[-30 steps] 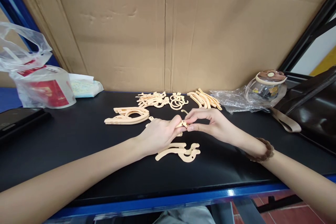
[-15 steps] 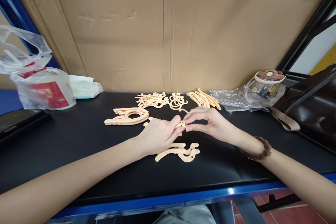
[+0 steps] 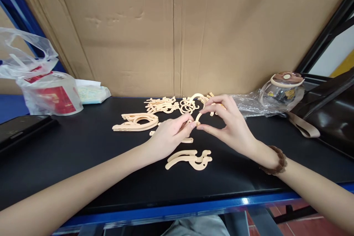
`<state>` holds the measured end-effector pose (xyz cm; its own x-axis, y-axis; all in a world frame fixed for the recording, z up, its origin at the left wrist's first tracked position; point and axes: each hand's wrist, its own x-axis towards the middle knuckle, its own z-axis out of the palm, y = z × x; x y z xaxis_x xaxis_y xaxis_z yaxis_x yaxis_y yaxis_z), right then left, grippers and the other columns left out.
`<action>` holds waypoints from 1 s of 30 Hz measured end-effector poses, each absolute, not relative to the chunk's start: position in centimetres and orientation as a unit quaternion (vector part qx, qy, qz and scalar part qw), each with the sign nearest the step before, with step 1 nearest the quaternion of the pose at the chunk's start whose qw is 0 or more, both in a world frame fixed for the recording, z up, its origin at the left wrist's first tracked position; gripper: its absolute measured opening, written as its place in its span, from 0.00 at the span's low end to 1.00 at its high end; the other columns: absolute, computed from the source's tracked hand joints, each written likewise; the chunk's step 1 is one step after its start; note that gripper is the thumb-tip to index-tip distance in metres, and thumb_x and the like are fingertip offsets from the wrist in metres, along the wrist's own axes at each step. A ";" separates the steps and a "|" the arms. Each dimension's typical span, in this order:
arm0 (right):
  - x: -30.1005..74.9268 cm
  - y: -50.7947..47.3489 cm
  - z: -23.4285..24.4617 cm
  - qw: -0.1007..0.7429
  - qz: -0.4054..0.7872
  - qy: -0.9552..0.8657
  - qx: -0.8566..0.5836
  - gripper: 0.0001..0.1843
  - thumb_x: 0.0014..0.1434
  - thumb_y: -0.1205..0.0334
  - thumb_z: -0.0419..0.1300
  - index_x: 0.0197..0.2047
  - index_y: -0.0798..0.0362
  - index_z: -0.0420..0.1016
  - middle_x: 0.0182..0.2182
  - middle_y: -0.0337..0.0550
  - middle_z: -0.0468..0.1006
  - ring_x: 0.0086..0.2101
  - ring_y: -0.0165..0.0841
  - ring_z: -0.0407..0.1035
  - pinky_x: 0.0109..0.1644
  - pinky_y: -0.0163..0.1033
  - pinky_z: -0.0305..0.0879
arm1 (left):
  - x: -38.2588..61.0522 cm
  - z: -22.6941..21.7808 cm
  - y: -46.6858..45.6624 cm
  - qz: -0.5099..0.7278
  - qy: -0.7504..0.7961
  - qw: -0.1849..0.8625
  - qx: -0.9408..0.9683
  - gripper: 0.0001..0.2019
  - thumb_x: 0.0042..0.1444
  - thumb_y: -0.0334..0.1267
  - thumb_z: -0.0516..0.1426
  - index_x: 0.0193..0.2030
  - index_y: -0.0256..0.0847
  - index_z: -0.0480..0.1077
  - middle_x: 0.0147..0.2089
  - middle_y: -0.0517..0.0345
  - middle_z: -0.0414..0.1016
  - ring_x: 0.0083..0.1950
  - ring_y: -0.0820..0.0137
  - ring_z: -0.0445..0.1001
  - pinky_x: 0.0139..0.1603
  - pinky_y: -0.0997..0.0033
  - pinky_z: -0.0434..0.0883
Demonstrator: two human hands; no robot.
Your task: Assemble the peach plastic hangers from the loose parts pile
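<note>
Both hands meet above a black tabletop [image 3: 83, 155]. My left hand [image 3: 168, 136] pinches one end of a beige plastic hanger piece [image 3: 184, 127]. My right hand [image 3: 229, 123] pinches a curved beige hook [image 3: 197, 99] that stands upright, its lower end at the left hand's piece. Just below the hands lie two or three beige hanger parts [image 3: 190, 158]. A stack of assembled beige hangers [image 3: 136, 121] lies to the left. Piles of loose beige parts [image 3: 166, 105] sit behind the hands.
A cardboard sheet [image 3: 177, 33] walls the back. At the left stand a plastic bag with a red-labelled tub [image 3: 49, 96], a packet [image 3: 91, 92] and a dark flat device [image 3: 19, 129]. At the right are a clear lidded jar [image 3: 284, 90], crumpled plastic and a brown bag [image 3: 329, 114].
My right hand has lifted and turned, raising the curved hook upright above the left hand's piece. Both hands moved slightly away from me.
</note>
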<state>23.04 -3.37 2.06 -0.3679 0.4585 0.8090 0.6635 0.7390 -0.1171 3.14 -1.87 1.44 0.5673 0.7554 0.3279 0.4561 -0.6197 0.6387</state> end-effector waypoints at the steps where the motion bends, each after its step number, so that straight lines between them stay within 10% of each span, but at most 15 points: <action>1: 23.0 -3.3 2.0 0.466 -0.081 -0.805 -0.360 0.12 0.55 0.54 0.64 0.39 0.51 0.69 0.39 0.45 0.70 0.42 0.37 0.65 0.45 0.45 0.63 | 3.1 1.4 -1.9 0.297 0.357 0.247 0.851 0.14 0.66 0.45 0.45 0.31 0.42 0.59 0.24 0.68 0.58 0.26 0.75 0.59 0.28 0.75 0.55; 9: 22.8 -2.1 1.5 0.402 0.416 -0.731 -0.363 0.09 0.58 0.56 0.60 0.33 0.52 0.69 0.30 0.37 0.72 0.30 0.29 0.67 0.38 0.39 0.66 | 2.9 1.3 -2.3 0.225 0.350 0.116 0.902 0.12 0.67 0.43 0.42 0.34 0.43 0.57 0.19 0.70 0.56 0.19 0.74 0.59 0.25 0.74 0.51; 30: 22.7 -2.0 0.7 0.414 0.600 -0.602 -0.328 0.14 0.52 0.62 0.67 0.39 0.51 0.66 0.31 0.35 0.76 0.34 0.27 0.71 0.42 0.36 0.65 | 3.2 -0.2 -2.4 0.268 0.334 -0.020 0.903 0.15 0.63 0.52 0.48 0.36 0.42 0.62 0.16 0.72 0.55 0.15 0.76 0.60 0.20 0.77 0.50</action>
